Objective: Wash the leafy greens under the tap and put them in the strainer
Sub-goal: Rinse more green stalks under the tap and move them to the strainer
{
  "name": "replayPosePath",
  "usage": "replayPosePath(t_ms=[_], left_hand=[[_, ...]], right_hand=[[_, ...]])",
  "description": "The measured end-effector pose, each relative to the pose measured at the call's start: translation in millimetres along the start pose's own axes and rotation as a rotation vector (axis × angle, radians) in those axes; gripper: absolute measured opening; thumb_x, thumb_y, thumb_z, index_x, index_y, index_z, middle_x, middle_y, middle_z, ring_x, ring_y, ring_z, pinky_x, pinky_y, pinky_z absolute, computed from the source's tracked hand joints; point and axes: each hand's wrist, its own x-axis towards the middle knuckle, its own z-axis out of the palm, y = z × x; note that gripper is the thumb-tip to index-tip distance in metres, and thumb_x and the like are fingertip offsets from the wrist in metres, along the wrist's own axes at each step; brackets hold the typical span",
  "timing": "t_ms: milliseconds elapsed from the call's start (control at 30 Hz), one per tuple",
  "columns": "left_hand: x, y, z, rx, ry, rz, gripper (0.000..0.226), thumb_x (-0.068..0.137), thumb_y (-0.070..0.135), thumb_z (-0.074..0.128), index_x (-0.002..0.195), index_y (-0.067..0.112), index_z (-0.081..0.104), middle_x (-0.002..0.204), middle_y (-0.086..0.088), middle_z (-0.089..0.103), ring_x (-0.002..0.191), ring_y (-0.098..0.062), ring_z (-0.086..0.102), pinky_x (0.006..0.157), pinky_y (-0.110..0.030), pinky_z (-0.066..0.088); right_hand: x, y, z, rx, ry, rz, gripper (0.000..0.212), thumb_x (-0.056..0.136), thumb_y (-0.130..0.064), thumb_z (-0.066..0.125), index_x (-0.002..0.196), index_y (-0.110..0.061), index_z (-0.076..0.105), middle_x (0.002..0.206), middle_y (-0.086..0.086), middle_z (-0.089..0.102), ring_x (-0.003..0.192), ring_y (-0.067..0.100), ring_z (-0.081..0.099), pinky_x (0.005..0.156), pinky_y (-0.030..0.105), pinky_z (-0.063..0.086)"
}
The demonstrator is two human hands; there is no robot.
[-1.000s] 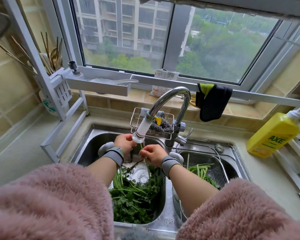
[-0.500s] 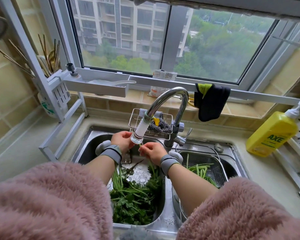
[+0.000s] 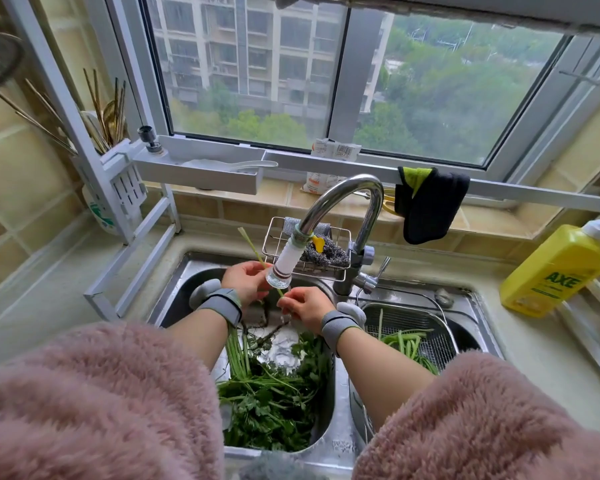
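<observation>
Head view: both hands' grip on stem (image 3: 253, 249)

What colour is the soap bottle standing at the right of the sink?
The soap bottle is yellow with a white pump, seen in the head view.

1. Pale green stem (image 3: 257, 256), thin and straight, tilted up to the left behind the tap nozzle (image 3: 284, 267).
2. Leafy greens (image 3: 271, 393), dark and wet, heaped in the left sink basin (image 3: 174, 292).
3. Metal mesh strainer (image 3: 426, 323) in the right basin, holding a few green stalks (image 3: 404, 342).
</observation>
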Motion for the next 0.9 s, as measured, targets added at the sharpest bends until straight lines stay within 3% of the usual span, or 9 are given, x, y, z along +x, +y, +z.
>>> replayPosePath(t_ms=[133, 200, 333, 500, 600, 700, 800, 900], left_hand=[[1.9, 4.8, -1.3, -0.053, 0.042, -0.008, 0.008, 0.089, 0.004, 0.059, 0.082, 0.005, 0.062, 0.071, -0.006, 0.063, 0.067, -0.017, 0.058, 0.061, -0.022, 0.055], [5.3, 11.6, -7.7, -0.128, 0.092, 0.021, 0.015, 0.09, 0.001, 0.056, 0.076, 0.007, 0.06, 0.06, -0.001, 0.066, 0.064, -0.014, 0.061, 0.057, -0.019, 0.055], [9.6, 26.5, -19.4, -0.151, 0.136, 0.08, 0.018, 0.091, 0.002, 0.054, 0.075, 0.008, 0.059, 0.048, 0.007, 0.065, 0.048, -0.002, 0.062, 0.053, -0.014, 0.053], [8.6, 33.0, -23.0, -0.204, 0.203, 0.109, 0.019, 0.09, 0.002, 0.055, 0.075, 0.011, 0.059, 0.054, 0.003, 0.065, 0.057, -0.01, 0.062, 0.058, -0.017, 0.053], [8.2, 34.4, -30.3, -0.23, 0.235, 0.115, 0.02, 0.091, 0.002, 0.054, 0.075, 0.012, 0.058, 0.059, 0.0, 0.064, 0.066, -0.014, 0.058, 0.064, -0.02, 0.051], [7.6, 34.5, -36.6, -0.239, 0.252, 0.116, 0.019, 0.092, 0.002, 0.053, 0.076, 0.012, 0.057, 0.071, -0.004, 0.061, 0.067, -0.013, 0.058, 0.065, -0.02, 0.051], [8.9, 35.1, -42.6, -0.237, 0.278, 0.123, 0.019, 0.092, 0.004, 0.053, 0.076, 0.013, 0.058, 0.075, -0.005, 0.06, 0.067, -0.013, 0.059, 0.062, -0.018, 0.052], [10.3, 36.5, -46.6, -0.236, 0.294, 0.121, 0.018, 0.091, 0.004, 0.055, 0.076, 0.012, 0.059, 0.076, -0.005, 0.061, 0.068, -0.014, 0.06, 0.064, -0.019, 0.052]], right_hand=[[-2.6, 4.2, -0.1, -0.023, -0.036, 0.014, 0.017, 0.093, -0.023, 0.055, 0.086, -0.015, 0.068, 0.064, -0.007, 0.058, 0.042, -0.005, 0.047, 0.051, 0.012, 0.037], [-4.0, 15.1, -1.3, -0.075, -0.06, 0.047, 0.019, 0.093, -0.024, 0.057, 0.088, -0.011, 0.07, 0.068, -0.003, 0.061, 0.052, 0.002, 0.048, 0.056, 0.018, 0.04], [-5.5, 23.7, -5.1, -0.106, -0.064, 0.07, 0.025, 0.093, -0.026, 0.056, 0.097, -0.006, 0.07, 0.069, -0.004, 0.059, 0.051, 0.003, 0.043, 0.047, 0.01, 0.035], [0.1, 18.6, -1.4, -0.128, -0.104, 0.083, 0.02, 0.089, -0.023, 0.062, 0.101, -0.009, 0.068, 0.086, 0.001, 0.062, 0.079, 0.013, 0.055, 0.075, 0.024, 0.044], [2.9, 15.9, -3.1, -0.127, -0.048, 0.108, 0.019, 0.094, -0.031, 0.052, 0.088, -0.016, 0.062, 0.08, 0.002, 0.059, 0.067, 0.014, 0.053, 0.063, 0.025, 0.043], [4.9, 12.5, -0.4, 0.116, -0.049, 0.154, 0.02, 0.096, -0.02, 0.051, 0.076, -0.016, 0.055, 0.074, 0.004, 0.059, 0.047, 0.005, 0.055, 0.048, 0.016, 0.046], [4.4, 9.2, 3.4, 0.347, -0.078, 0.157, 0.011, 0.09, 0.005, 0.053, 0.085, -0.001, 0.06, 0.071, 0.006, 0.059, 0.05, 0.006, 0.06, 0.055, 0.014, 0.054], [1.0, 0.9, 4.3, 0.515, -0.089, 0.196, 0.019, 0.094, 0.0, 0.049, 0.076, -0.005, 0.053, 0.062, 0.009, 0.059, 0.039, 0.004, 0.059, 0.046, 0.014, 0.051]])
